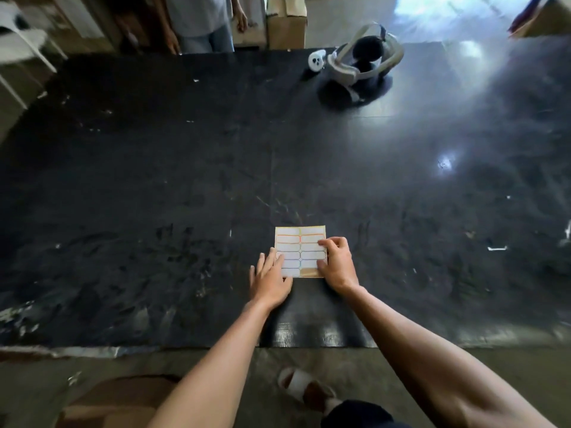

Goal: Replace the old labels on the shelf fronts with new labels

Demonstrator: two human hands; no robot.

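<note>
A sheet of labels (296, 245) with coloured outlines lies flat on the black table (185, 180), near its front edge. One slot at the sheet's lower right corner shows bare brown backing. My left hand (270, 278) rests flat with fingers spread on the sheet's lower left part. My right hand (336, 262) sits on the sheet's right edge, fingers curled, fingertips pressed onto a label in the right column. No shelf front is in view.
A white headset (364, 61) and a white controller (316, 60) sit at the table's far side. A person (200, 23) stands behind the far edge beside a cardboard box (285, 26). A white chair (21, 47) is at far left. My slippered foot (301, 387) is below.
</note>
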